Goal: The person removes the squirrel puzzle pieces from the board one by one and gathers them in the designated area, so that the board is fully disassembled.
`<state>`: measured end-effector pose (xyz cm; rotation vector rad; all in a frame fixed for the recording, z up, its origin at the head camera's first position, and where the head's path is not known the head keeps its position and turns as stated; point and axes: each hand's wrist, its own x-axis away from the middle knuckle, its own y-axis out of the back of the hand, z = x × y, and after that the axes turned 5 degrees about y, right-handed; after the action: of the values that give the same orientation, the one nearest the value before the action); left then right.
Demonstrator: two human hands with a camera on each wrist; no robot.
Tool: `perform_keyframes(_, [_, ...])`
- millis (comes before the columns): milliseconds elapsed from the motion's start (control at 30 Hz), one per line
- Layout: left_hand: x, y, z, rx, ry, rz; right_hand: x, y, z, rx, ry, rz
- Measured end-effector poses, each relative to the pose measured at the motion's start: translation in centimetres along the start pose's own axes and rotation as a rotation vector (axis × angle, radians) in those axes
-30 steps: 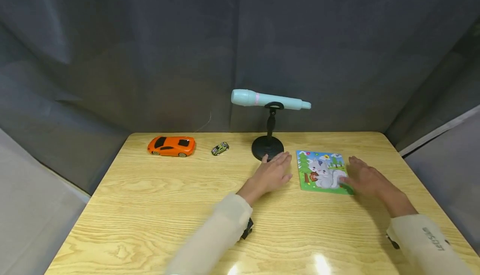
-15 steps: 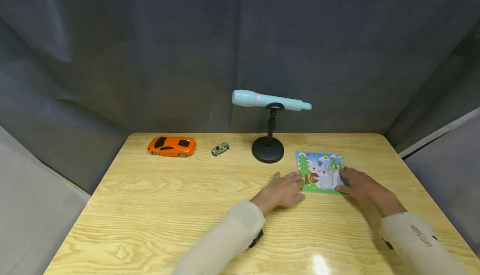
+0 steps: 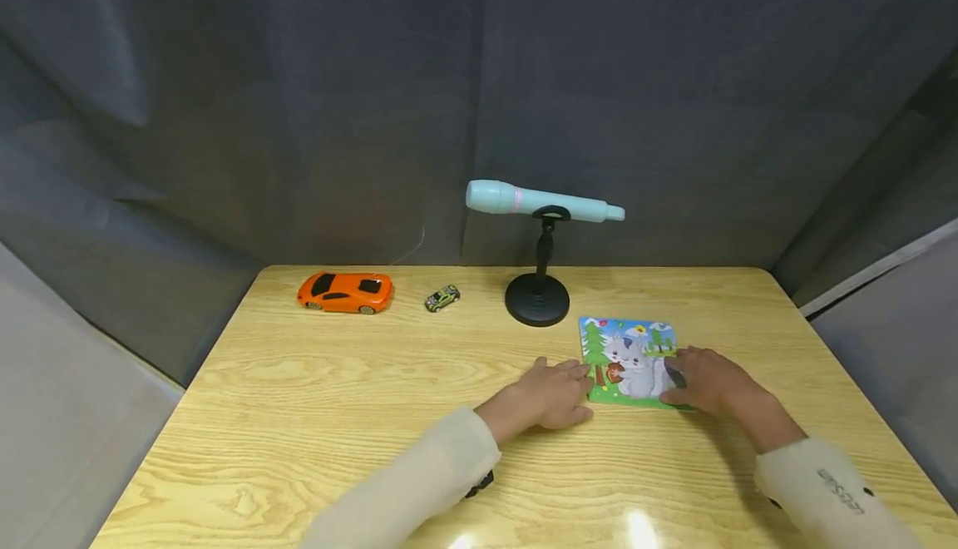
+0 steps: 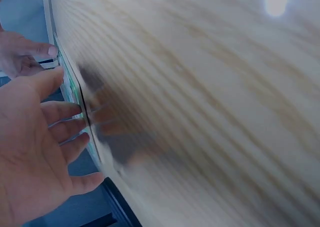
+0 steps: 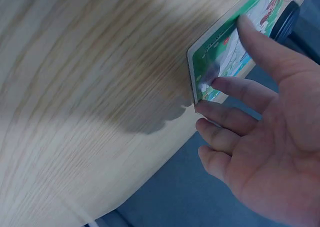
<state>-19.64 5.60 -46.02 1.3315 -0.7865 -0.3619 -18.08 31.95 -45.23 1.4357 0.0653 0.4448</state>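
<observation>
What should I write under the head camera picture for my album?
Two hands, left hand and right hand, touch a squirrel puzzle on a wooden table.

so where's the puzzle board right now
In the head view the puzzle board lies flat on the table's right half, between both hands, just in front of the microphone stand.

orange toy car (image 3: 345,292), pale-blue microphone (image 3: 542,202), green-bordered squirrel puzzle (image 3: 627,361)
</observation>
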Motion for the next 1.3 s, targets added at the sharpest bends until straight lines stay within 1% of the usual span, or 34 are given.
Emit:
perform_keyframes(133, [1.7, -0.1, 0.8, -0.028, -0.013, 0.006, -0.1, -0.1, 1.2, -0.029, 0.033, -0.016])
perform_keyframes(233, [2.8, -0.3, 1.5, -0.031, -0.022, 0.004, -0.3, 0.0, 2.2, -0.045, 0.053, -0.011])
perform_keyframes(433, [4.9, -1.0, 2.9, -0.002, -0.025, 0.001, -0.4, 0.1, 4.7, 0.014, 0.099, 0.028])
perform_keyframes(533, [5.8, -1.4, 3.7, 0.013, -0.021, -0.002, -0.6, 0.1, 5.9, 0.04, 0.126, 0.031])
perform_keyframes(800, [8.7, -1.8, 5.7, 0.048, -0.024, -0.009, -1.4, -0.3, 9.0, 0.077, 0.2, -0.04])
perform_keyframes(1000, [11.0, -2.1, 7.3, 0.084, 0.011, -0.009, -1.9, -0.7, 11.0, 0.103, 0.242, -0.059])
perform_keyframes(1167, [12.9, -2.0, 8.4, 0.098, 0.026, -0.007, -2.4, -1.0, 12.9, 0.104, 0.276, -0.07])
perform_keyframes(1300, [14.1, -1.8, 9.1, 0.132, 0.054, 0.002, -2.7, -1.3, 14.4, 0.142, 0.303, -0.085])
